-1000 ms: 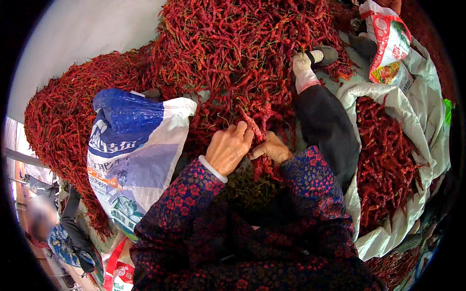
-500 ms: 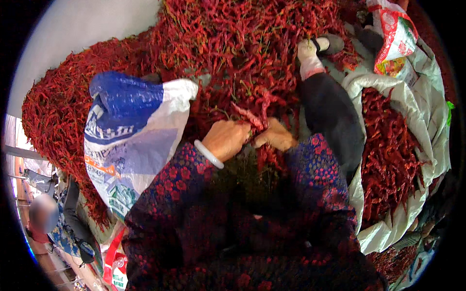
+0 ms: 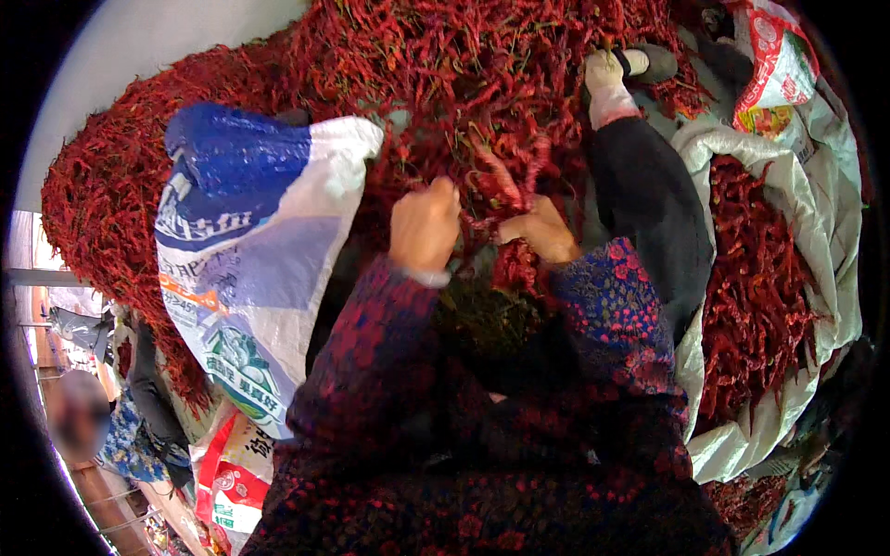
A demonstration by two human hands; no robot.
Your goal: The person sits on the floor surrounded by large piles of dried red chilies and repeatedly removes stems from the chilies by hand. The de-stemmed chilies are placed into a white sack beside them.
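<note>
A small bunch of red chili peppers [image 3: 501, 176] sticks out of my right hand [image 3: 545, 232], whose fingers are closed around it. More chilies hang below that hand. Just to the left, apart from the bunch, my left hand [image 3: 426, 227] is curled closed with the knuckles up; whatever it holds is hidden. A pale bangle [image 3: 431, 278] circles the left wrist. Beneath both hands, a heap of greenish-brown stems [image 3: 487, 320] lies in my lap. The big chili pile [image 3: 445, 65] spreads out in front of them.
A blue and white woven sack [image 3: 269, 222] covers my left leg. On the right stands an open white sack [image 3: 691, 371] filled with chilies [image 3: 751, 306]. My dark-trousered leg [image 3: 644, 195] stretches between it and the pile. Another person [image 3: 83, 417] is at the far left.
My left hand has moved left and up, away from the right hand, which shifted slightly right and up with the chilies. The view has tilted a little.
</note>
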